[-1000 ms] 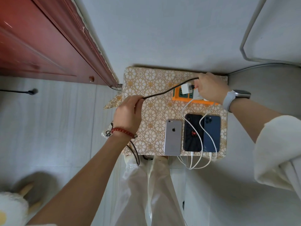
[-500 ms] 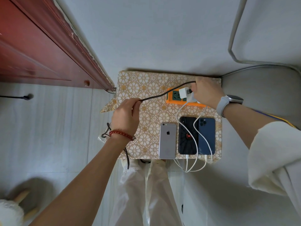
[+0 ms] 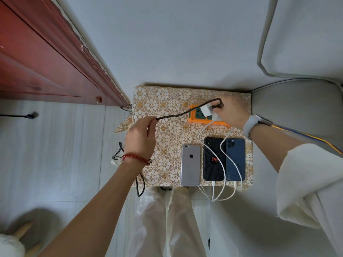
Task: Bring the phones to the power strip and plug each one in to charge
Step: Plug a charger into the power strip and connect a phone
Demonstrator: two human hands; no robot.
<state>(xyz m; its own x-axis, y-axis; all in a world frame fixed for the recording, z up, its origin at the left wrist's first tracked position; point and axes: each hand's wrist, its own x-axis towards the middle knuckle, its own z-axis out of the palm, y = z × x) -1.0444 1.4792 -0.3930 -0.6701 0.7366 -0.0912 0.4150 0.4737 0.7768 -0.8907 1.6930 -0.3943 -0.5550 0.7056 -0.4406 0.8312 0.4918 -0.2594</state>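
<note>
We see the left hand [image 3: 141, 138] pinching the black braided cable [image 3: 185, 113]; the right hand [image 3: 230, 112] grips its white charger plug [image 3: 207, 111] at the orange power strip [image 3: 194, 117]. Three phones lie side by side near us: silver phone [image 3: 190, 165], black spider-case phone [image 3: 213, 158], blue phone [image 3: 235, 158]. Two carry white cables [image 3: 220, 193].

Pale grey wall [image 3: 167, 34] seen at 12 o'clock. Red-brown wooden door [image 3: 37, 58] set at 10 o'clock. Light wood-grain floor [image 3: 55, 154] laid at 8 o'clock. Small table with gold floral-patterned cover [image 3: 167, 101] placed at centre, against the wall. Grey cushioned furniture [image 3: 297, 108] seen at 3 o'clock.
</note>
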